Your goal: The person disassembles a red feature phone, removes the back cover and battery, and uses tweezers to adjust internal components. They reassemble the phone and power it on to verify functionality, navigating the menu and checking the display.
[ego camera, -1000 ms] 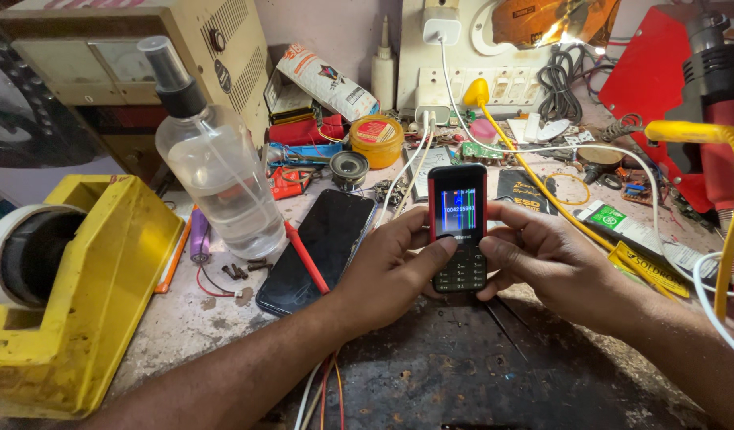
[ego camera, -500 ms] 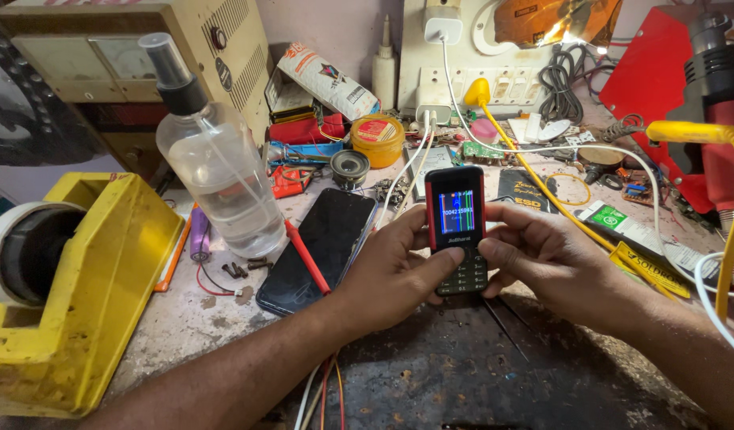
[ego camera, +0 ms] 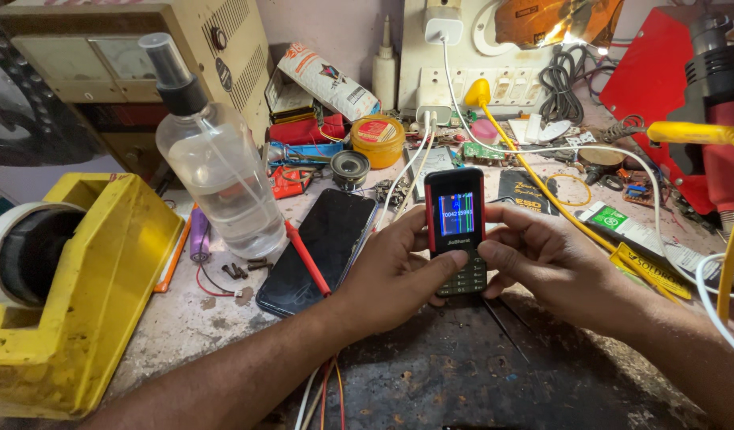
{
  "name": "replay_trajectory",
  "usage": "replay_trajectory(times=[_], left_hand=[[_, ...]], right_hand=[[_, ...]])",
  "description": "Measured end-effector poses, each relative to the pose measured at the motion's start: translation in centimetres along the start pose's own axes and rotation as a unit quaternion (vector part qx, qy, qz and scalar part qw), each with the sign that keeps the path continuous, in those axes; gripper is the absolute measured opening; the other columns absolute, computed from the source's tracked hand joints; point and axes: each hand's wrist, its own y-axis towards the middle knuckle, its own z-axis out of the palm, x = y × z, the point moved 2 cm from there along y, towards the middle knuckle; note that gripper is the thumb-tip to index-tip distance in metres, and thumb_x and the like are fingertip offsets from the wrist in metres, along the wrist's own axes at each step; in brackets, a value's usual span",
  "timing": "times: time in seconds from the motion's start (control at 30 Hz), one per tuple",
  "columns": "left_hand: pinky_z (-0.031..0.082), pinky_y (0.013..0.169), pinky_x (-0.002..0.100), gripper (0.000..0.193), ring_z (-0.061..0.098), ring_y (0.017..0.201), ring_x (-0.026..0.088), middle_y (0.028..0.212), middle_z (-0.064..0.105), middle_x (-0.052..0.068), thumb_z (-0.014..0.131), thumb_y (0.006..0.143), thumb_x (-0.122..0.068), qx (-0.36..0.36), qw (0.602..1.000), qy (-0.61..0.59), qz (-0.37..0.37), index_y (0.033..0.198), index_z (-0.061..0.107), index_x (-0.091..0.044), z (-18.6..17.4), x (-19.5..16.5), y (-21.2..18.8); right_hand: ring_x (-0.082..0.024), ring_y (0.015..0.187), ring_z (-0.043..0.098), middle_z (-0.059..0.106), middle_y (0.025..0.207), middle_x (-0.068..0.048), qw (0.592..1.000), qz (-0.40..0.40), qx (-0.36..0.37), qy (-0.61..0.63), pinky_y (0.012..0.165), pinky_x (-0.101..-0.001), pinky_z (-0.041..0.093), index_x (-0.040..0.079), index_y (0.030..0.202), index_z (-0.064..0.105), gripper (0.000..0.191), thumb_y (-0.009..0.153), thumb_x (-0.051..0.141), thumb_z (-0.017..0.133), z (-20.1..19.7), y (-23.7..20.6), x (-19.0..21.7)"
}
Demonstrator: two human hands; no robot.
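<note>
Left hand (ego camera: 395, 275) and right hand (ego camera: 554, 263), each grip closed on the keypad phone (ego camera: 456, 231), hold it upright, screen lit, above the bench (ego camera: 176, 326); smartphone (ego camera: 319, 248) and spray bottle (ego camera: 215, 171) lie left.

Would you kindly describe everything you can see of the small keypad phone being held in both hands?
The keypad phone is a small bar handset with a red edge and black front, apparently plastic. Its screen is lit, showing blue and green vertical stripes with a line of digits across it. The dark keypad below is partly covered by both thumbs. It is held upright, tilted towards the camera, above the dark worn bench mat. The left hand grips its left side and the right hand its right.
</note>
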Motion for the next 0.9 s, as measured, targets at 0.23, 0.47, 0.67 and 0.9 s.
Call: replay_trajectory(times=[0.23,0.47,0.67,0.9], left_hand=[[0.058,0.058,0.022,0.048,0.071,0.081,0.010,0.114,0.071,0.011,0.066,0.096,-0.017,-0.008,1.000,-0.015,-0.007,0.139,0.050,-0.005,0.10,0.09,-0.05],[0.060,0.067,0.023,0.045,0.070,0.091,0.010,0.121,0.069,0.012,0.065,0.100,-0.012,0.026,0.998,-0.054,0.022,0.141,0.050,-0.002,0.12,0.38,-0.15],[0.065,0.070,0.027,0.045,0.073,0.089,0.013,0.122,0.065,0.011,0.062,0.098,-0.012,0.028,0.998,-0.048,-0.009,0.140,0.047,-0.003,0.19,0.12,-0.11],[0.066,0.074,0.029,0.047,0.070,0.099,0.015,0.125,0.064,0.010,0.060,0.098,-0.009,0.037,0.998,-0.052,0.022,0.143,0.048,-0.004,0.22,0.09,0.02]], right_hand=[[-0.010,0.093,0.069,0.074,0.111,-0.005,1.000,-0.009,-0.009,0.017,0.076,-0.0324,0.064,0.003,0.134,0.061,0.039,0.096,0.013,0.059,-0.19,-0.08,0.00],[-0.013,0.091,0.070,0.074,0.107,-0.008,0.999,-0.007,-0.014,0.039,0.073,-0.0337,0.064,0.002,0.135,0.059,0.040,0.097,0.012,0.058,-0.26,-0.10,0.02],[-0.012,0.089,0.070,0.075,0.103,-0.007,1.000,-0.007,-0.015,0.017,0.073,-0.0331,0.064,0.004,0.136,0.058,0.042,0.095,0.011,0.059,-0.32,-0.15,0.17],[-0.010,0.087,0.069,0.075,0.102,-0.005,0.999,-0.045,-0.023,-0.007,0.072,-0.0302,0.063,0.006,0.146,0.052,0.051,0.096,0.012,0.060,0.25,-0.10,0.39]])
